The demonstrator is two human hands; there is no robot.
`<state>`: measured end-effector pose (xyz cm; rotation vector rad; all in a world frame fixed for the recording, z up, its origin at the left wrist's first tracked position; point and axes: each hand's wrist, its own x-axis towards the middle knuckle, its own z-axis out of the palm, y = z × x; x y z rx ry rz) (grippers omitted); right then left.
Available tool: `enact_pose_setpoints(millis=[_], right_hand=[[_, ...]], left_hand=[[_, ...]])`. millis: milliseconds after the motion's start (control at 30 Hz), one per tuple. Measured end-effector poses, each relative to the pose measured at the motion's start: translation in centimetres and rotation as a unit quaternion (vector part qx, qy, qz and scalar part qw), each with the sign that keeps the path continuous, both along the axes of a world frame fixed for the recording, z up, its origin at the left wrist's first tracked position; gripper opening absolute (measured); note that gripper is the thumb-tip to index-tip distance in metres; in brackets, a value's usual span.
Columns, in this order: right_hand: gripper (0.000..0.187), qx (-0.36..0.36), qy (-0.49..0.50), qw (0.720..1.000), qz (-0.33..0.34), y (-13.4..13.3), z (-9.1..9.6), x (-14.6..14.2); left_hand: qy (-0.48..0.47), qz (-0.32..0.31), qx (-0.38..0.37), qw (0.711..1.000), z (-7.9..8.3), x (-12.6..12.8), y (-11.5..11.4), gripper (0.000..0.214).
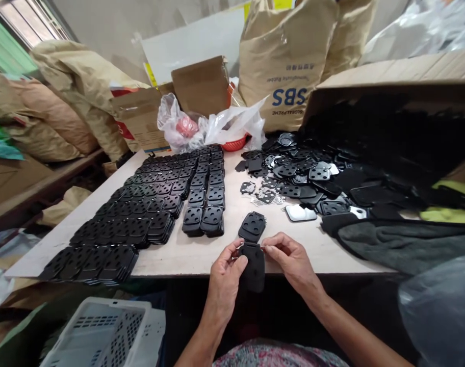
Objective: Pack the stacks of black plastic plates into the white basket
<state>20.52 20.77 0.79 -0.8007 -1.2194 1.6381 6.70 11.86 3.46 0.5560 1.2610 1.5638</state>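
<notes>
My left hand (225, 278) and my right hand (289, 260) both pinch the top edge of a flat black rubber piece (254, 267), held at the near edge of the table (202, 250). Each hand's fingers are closed on it. Just beyond lies a small stack of black pieces with holes (252, 226). Neat rows of stacked black pieces (148, 209) cover the left half of the table. A loose heap of black pieces (305, 173) spreads at the right.
An open cardboard box (401, 81) on its side spills black pieces at the right. Tan sacks (286, 56), plastic bags (217, 127) and a red basket stand at the back. A white plastic crate (102, 331) sits below left. Dark cloth (404, 244) lies right.
</notes>
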Motion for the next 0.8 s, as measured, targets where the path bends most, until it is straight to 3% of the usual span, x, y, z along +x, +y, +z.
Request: enact_pose_setpoints(millis=[567, 700, 800], right_hand=[[0.027, 0.008, -0.012, 1.000, -0.019, -0.5, 0.6, 0.0], [0.028, 0.003, -0.021, 1.000, -0.002, -0.5, 1.0, 0.2], [0.030, -0.007, -0.026, 0.998, 0.062, -0.2, 1.3, 0.6]], left_hand=[[0.058, 0.002, -0.014, 0.998, 0.3, 0.7, 0.2, 0.049], [0.200, 0.028, -0.003, 0.979, 1.0, 0.8, 0.0, 0.038], [0.315, 0.026, 0.002, 0.949, 1.3, 0.5, -0.3, 0.033]])
